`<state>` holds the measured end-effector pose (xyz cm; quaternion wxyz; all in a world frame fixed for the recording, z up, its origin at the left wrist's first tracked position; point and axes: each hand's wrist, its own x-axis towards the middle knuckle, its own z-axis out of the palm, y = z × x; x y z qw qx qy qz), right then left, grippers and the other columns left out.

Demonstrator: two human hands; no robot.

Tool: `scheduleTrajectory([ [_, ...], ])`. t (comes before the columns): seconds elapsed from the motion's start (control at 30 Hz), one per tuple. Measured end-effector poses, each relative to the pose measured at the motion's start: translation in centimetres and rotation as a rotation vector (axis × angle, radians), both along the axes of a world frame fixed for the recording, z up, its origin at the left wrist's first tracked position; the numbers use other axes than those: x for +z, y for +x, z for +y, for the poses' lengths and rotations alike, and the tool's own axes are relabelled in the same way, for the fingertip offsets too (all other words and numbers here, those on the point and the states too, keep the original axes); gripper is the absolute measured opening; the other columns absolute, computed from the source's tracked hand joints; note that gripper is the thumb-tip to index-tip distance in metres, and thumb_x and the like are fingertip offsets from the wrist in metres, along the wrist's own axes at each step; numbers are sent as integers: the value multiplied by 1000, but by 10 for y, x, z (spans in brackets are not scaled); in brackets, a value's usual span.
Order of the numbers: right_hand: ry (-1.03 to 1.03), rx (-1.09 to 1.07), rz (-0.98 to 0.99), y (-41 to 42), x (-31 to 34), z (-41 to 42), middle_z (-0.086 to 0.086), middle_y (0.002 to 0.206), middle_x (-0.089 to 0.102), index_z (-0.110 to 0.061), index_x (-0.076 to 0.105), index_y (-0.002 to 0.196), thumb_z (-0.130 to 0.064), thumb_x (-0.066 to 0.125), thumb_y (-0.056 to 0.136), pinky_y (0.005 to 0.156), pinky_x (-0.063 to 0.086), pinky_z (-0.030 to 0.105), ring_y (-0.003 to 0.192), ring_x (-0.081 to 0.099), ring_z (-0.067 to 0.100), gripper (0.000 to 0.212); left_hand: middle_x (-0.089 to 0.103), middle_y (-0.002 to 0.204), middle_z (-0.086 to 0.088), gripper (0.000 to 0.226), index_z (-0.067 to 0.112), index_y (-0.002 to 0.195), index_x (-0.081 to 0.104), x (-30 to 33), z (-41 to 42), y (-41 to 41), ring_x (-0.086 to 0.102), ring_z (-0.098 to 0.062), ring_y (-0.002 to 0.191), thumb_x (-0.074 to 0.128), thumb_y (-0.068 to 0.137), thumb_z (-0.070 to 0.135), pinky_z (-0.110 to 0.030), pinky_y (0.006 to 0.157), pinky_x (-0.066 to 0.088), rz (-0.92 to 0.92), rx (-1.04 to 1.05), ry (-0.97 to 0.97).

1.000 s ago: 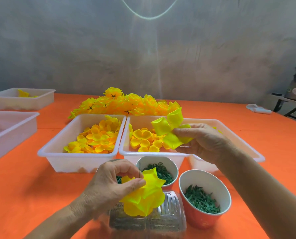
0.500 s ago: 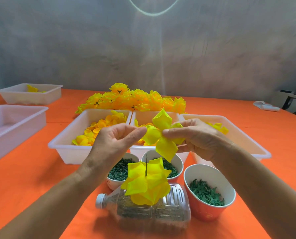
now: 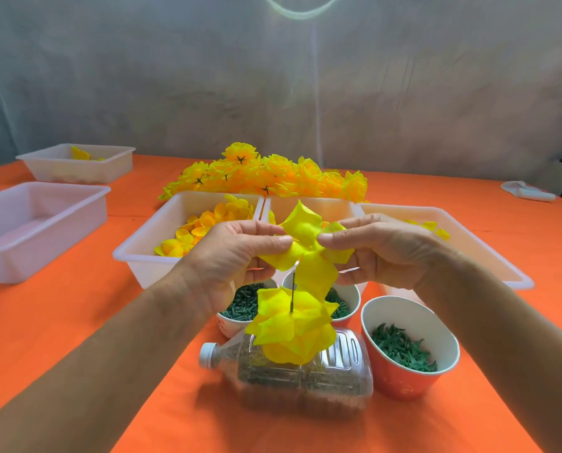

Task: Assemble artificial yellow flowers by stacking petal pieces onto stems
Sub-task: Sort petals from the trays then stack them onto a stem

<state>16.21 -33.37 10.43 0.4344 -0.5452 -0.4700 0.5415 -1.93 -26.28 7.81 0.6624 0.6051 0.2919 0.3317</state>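
The hands (image 3: 305, 253) hide most of the middle tray (image 3: 309, 206); the stem (image 3: 293, 294) vanishes into stacked petals (image 3: 294, 328); the near-left tray (image 3: 44, 204) is cut by the edge.

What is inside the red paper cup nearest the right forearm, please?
The red paper cup holds a loose heap of small dark green pieces covering its bottom. Whatever lies beneath that heap is hidden.

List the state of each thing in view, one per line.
Left hand: pinching petal piece.
Right hand: pinching petal piece.
Petal piece: held above stem.
Stem: upright, petals stacked below.
Bottle: capped, on its side.
Cup: upright, holds green bits.
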Motion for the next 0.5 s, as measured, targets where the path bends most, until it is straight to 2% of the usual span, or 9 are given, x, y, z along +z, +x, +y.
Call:
scheduleTrajectory([
  [0.13, -15, -12, -26, -8, -2, 2, 10, 81, 72, -9, 66, 89, -15, 75, 52, 66, 58, 34, 65, 69, 18, 39, 69, 67, -1, 22, 16, 69, 70, 0, 1, -4, 58, -14, 58, 75, 49, 23, -25, 57, 50, 12, -43, -39],
  [0.3, -27, -20, -54, -14, 0, 3, 10, 80, 69, -10, 60, 90, -13, 74, 53, 59, 57, 31, 60, 67, 17, 40, 64, 60, -1, 26, 19, 58, 72, -1, 2, -9, 56, -11, 46, 81, 37, 31, -20, 45, 48, 99, -114, -76],
  [0.4, -41, 4, -65, -15, 0, 3, 6, 66, 68, -10, 62, 80, -13, 72, 56, 53, 57, 27, 53, 65, 14, 25, 64, 56, 0, 16, 25, 52, 72, -3, 3, -11, 56, -10, 44, 80, 38, 27, -21, 43, 47, 101, -104, -108],
  [0.5, -58, 18, -52, -14, -2, 2, 5, 63, 68, -12, 67, 68, -13, 70, 59, 54, 56, 27, 52, 65, 14, 9, 63, 54, 0, 14, 30, 47, 71, -6, 3, -10, 57, -10, 43, 78, 36, 26, -21, 43, 47, 113, -100, -156],
])
